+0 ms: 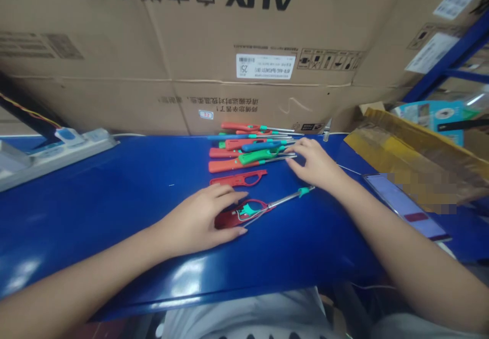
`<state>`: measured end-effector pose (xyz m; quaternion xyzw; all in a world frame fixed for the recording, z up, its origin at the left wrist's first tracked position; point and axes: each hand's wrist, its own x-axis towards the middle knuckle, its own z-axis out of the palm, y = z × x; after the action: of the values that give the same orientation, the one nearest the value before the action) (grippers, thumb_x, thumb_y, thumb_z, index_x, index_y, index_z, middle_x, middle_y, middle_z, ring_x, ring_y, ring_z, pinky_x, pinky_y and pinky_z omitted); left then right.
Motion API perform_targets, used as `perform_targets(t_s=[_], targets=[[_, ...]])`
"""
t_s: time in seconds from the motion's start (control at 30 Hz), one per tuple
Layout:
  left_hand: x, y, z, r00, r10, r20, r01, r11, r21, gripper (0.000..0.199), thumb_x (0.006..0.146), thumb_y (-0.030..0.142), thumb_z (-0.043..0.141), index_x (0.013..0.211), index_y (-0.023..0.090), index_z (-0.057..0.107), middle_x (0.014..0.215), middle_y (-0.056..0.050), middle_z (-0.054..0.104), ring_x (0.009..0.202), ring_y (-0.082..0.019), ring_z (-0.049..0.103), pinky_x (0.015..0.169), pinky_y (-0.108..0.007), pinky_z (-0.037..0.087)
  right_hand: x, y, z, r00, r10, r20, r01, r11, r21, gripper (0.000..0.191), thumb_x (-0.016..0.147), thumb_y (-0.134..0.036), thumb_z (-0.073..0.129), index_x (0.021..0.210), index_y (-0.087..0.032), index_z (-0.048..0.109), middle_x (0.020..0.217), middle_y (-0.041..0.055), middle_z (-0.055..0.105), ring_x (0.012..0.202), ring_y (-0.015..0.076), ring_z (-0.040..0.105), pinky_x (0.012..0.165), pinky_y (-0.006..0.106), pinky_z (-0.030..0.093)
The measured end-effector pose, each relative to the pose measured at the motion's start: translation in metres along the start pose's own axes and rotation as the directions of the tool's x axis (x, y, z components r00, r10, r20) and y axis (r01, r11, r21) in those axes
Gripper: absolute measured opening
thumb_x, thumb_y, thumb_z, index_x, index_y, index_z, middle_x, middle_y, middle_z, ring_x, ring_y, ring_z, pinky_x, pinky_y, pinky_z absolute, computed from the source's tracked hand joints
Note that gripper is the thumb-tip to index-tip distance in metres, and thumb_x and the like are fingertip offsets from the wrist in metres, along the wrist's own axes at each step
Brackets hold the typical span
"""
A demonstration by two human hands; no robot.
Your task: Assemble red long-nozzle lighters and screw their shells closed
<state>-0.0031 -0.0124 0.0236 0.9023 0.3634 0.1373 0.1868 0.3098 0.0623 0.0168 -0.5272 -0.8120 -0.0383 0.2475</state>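
Observation:
My left hand (200,217) is curled around the handle end of an opened red stick lighter (229,219), thumb on the near side and fingers on the far side. Its inner green part and thin wire show, and a metal tube (284,199) runs right to a small green piece (304,191). A loose red handle shell (239,179) lies just beyond that hand. My right hand (315,163) reaches over the metal tips of a pile of stick lighters, fingers apart; whether they touch the tips is unclear. In the pile are an orange lighter (225,166) and a green lighter (254,157).
A big cardboard box (126,74) walls off the back of the blue table (114,201). At left sits a power strip (87,143). To the right are a phone (401,201), a yellow-taped package (405,161) and a small clear tube (327,130).

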Motion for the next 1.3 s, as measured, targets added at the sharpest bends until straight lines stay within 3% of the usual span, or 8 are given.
perform_targets(t_s=[0.1, 0.3, 0.5, 0.6, 0.83, 0.93, 1.13, 1.3], targets=[[-0.004, 0.004, -0.009, 0.998, 0.033, 0.056, -0.04, 0.991, 0.131, 0.06, 0.088, 0.037, 0.066, 0.145, 0.027, 0.053, 0.133, -0.007, 0.065, 0.12, -0.028, 0.063, 0.101, -0.04, 0.052, 0.003, 0.026, -0.003, 0.965, 0.262, 0.028, -0.256, 0.956, -0.142, 0.034, 0.088, -0.032, 0.058, 0.116, -0.019, 0.071, 0.116, 0.0152, 0.063, 0.116, 0.0356, 0.055, 0.098, 0.05, 0.047], [-0.005, 0.006, -0.011, 0.996, 0.054, 0.067, -0.064, 0.985, 0.16, 0.053, 0.092, 0.027, 0.055, 0.145, 0.028, 0.052, 0.131, -0.006, 0.067, 0.115, -0.025, 0.066, 0.097, -0.038, 0.054, 0.01, 0.052, -0.01, 0.883, 0.469, -0.014, -0.462, 0.864, -0.202, 0.044, 0.087, -0.033, 0.058, 0.129, -0.02, 0.062, 0.127, 0.0165, 0.058, 0.125, 0.0371, 0.052, 0.103, 0.05, 0.045], [0.0, -0.001, -0.002, 0.998, 0.062, 0.008, -0.062, 0.995, 0.073, 0.046, 0.095, 0.026, 0.055, 0.141, 0.028, 0.055, 0.134, -0.005, 0.065, 0.119, -0.024, 0.063, 0.098, -0.037, 0.053, 0.053, 0.084, -0.015, 0.687, 0.724, -0.061, -0.715, 0.659, -0.233, 0.057, 0.091, -0.033, 0.063, 0.14, -0.008, 0.048, 0.138, 0.0247, 0.051, 0.116, 0.0335, 0.062, 0.096, 0.049, 0.053], [0.0, -0.004, 0.001, 0.997, 0.072, -0.015, -0.072, 0.996, 0.046, 0.045, 0.097, 0.026, 0.055, 0.141, 0.028, 0.055, 0.134, -0.005, 0.065, 0.123, -0.024, 0.061, 0.102, -0.038, 0.051, 0.071, 0.103, -0.011, 0.618, 0.785, -0.05, -0.767, 0.587, -0.261, 0.042, 0.097, -0.038, 0.062, 0.133, -0.017, 0.057, 0.133, 0.0116, 0.06, 0.113, 0.0247, 0.063, 0.094, 0.047, 0.056], [-0.001, -0.006, 0.001, 0.997, 0.08, -0.017, -0.08, 0.996, 0.034, 0.044, 0.096, 0.026, 0.058, 0.14, 0.027, 0.055, 0.134, -0.006, 0.066, 0.123, -0.025, 0.061, 0.102, -0.039, 0.051, 0.068, 0.118, -0.002, 0.665, 0.747, -0.007, -0.705, 0.624, -0.336, 0.038, 0.097, -0.038, 0.063, 0.129, -0.018, 0.06, 0.129, 0.0103, 0.062, 0.11, 0.0231, 0.064, 0.092, 0.044, 0.056], [-0.001, -0.006, 0.0, 0.995, 0.097, -0.011, -0.097, 0.995, 0.036, 0.045, 0.096, 0.025, 0.058, 0.141, 0.028, 0.055, 0.131, -0.005, 0.067, 0.121, -0.024, 0.061, 0.1, -0.038, 0.051, 0.065, 0.121, -0.004, 0.642, 0.766, -0.019, -0.709, 0.585, -0.394, 0.038, 0.097, -0.038, 0.062, 0.13, -0.018, 0.059, 0.131, 0.0103, 0.062, 0.111, 0.0231, 0.064, 0.093, 0.045, 0.056], [0.002, -0.008, 0.002, 0.993, 0.12, 0.006, -0.12, 0.992, 0.04, 0.044, 0.099, 0.027, 0.055, 0.142, 0.029, 0.054, 0.123, -0.005, 0.069, 0.116, -0.024, 0.062, 0.097, -0.037, 0.051, 0.063, 0.129, -0.009, 0.632, 0.759, 0.155, -0.65, 0.628, -0.427, 0.038, 0.097, -0.038, 0.063, 0.129, -0.018, 0.06, 0.129, 0.01, 0.062, 0.11, 0.023, 0.064, 0.092, 0.045, 0.057], [0.004, -0.01, 0.005, 0.991, 0.13, -0.016, -0.13, 0.991, 0.029, 0.042, 0.099, 0.029, 0.056, 0.141, 0.026, 0.056, 0.127, -0.007, 0.068, 0.117, -0.024, 0.062, 0.099, -0.038, 0.05, 0.069, 0.121, -0.009, 0.61, 0.787, 0.093, -0.679, 0.58, -0.451, 0.04, 0.097, -0.038, 0.063, 0.13, -0.016, 0.059, 0.13, 0.0109, 0.062, 0.111, 0.0235, 0.064, 0.092, 0.045, 0.056]])
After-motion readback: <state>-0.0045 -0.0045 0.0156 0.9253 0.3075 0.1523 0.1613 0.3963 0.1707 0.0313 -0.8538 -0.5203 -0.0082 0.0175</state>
